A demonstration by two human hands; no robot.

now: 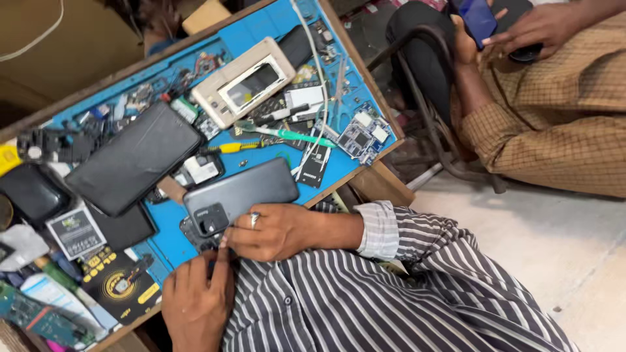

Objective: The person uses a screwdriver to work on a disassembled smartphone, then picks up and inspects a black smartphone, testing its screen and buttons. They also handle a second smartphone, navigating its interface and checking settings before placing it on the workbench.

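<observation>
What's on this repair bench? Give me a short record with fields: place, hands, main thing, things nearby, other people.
place: blue work mat on a wooden bench, crowded with parts
right hand: wears a ring, grips the dark grey phone, which lies back side up
left hand: forefinger touches the phone's lower corner by the camera
nearby: large black phone, beige phone frame, green-handled tool, circuit board, battery
other people: a seated person's hands hold a blue phone

phone repair workshop | blue work mat | circuit boards | screwdrivers
</observation>
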